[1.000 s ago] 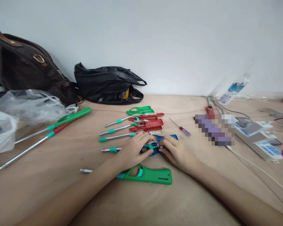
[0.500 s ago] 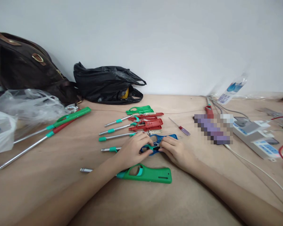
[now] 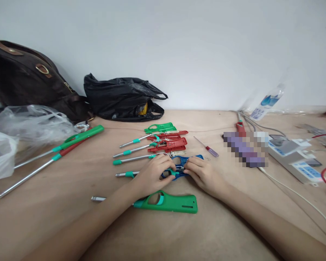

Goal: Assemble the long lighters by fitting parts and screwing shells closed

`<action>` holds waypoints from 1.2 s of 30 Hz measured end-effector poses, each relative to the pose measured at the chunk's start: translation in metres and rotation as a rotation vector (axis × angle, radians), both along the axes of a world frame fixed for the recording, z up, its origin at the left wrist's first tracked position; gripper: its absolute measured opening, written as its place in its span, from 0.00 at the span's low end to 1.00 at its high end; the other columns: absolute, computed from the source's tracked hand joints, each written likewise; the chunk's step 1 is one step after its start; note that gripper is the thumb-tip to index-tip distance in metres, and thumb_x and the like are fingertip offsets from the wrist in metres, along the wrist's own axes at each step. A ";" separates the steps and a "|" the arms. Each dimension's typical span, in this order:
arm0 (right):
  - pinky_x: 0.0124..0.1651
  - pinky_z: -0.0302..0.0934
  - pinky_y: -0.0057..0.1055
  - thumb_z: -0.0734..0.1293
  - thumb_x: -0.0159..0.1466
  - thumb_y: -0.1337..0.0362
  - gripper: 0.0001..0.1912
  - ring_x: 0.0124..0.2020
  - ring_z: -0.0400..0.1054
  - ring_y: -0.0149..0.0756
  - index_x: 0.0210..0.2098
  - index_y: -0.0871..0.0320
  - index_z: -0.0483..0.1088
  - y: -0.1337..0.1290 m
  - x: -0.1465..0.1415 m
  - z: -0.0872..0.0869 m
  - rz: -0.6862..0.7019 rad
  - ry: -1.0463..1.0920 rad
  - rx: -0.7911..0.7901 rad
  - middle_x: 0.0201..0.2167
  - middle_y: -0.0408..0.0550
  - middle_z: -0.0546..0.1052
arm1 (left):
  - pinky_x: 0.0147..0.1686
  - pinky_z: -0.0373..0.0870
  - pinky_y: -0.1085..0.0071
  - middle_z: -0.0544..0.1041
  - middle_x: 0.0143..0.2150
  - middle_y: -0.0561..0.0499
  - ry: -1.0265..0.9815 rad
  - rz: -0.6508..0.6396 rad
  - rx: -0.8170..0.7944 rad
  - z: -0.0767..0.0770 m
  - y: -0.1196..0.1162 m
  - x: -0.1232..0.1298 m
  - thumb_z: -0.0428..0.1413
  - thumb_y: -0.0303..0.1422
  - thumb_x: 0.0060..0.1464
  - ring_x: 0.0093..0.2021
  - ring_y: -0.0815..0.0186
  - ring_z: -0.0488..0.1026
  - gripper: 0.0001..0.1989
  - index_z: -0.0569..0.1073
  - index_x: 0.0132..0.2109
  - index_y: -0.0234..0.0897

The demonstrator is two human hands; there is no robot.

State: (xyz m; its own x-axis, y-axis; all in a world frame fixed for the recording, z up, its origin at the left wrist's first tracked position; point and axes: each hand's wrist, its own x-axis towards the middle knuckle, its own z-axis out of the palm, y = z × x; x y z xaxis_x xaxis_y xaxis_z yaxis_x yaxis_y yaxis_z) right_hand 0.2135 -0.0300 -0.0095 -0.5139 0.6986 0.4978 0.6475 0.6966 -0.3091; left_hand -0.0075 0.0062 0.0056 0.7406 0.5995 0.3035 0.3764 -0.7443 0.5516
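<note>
An opened gas lighter with blue casing halves (image 3: pixel 183 159) lies on the table, its metal barrel pointing left. My left hand (image 3: pixel 154 172) is closed, thumb and fingers pinching around the teal trigger (image 3: pixel 175 174) of this blue lighter. The fingertips of my right hand (image 3: pixel 203 174) are bunched together at the blue lighter's inner parts. What exactly they grip is hidden. Nearer to me, under my left forearm, lies a green gas lighter (image 3: pixel 174 203) with its casing closed. Beyond my hands are opened red lighters (image 3: pixel 168 145) and a green casing half (image 3: pixel 161 127).
A purple-handled screwdriver (image 3: pixel 212 151) lies to the right, near small metal bits (image 3: pixel 208 158). Further right are a power strip (image 3: pixel 293 159) and cables. Two assembled lighters (image 3: pixel 83 137), plastic bags (image 3: pixel 38 121), a black bag (image 3: pixel 119 98) and a backpack (image 3: pixel 29 79) stand left and behind.
Almost nothing differs: both hands stay at the blue lighter, with only slight finger movement. The whole view has shifted very slightly.
</note>
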 end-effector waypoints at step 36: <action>0.38 0.59 0.32 0.61 0.67 0.68 0.07 0.34 0.67 0.35 0.34 0.57 0.69 0.000 0.004 0.012 -0.002 0.145 -0.337 0.32 0.46 0.74 | 0.46 0.66 0.63 0.73 0.40 0.48 -0.070 0.009 -0.073 0.003 -0.001 0.000 0.54 0.30 0.58 0.44 0.59 0.68 0.03 0.71 0.38 0.38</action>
State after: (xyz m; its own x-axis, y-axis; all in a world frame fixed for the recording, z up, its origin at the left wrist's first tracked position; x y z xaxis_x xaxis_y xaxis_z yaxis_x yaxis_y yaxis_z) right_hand 0.2180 -0.0296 0.0029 -0.4530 0.8370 0.3070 0.5815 0.5385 -0.6099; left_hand -0.0070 0.0047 0.0081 0.7136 0.6286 0.3093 0.3417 -0.6977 0.6296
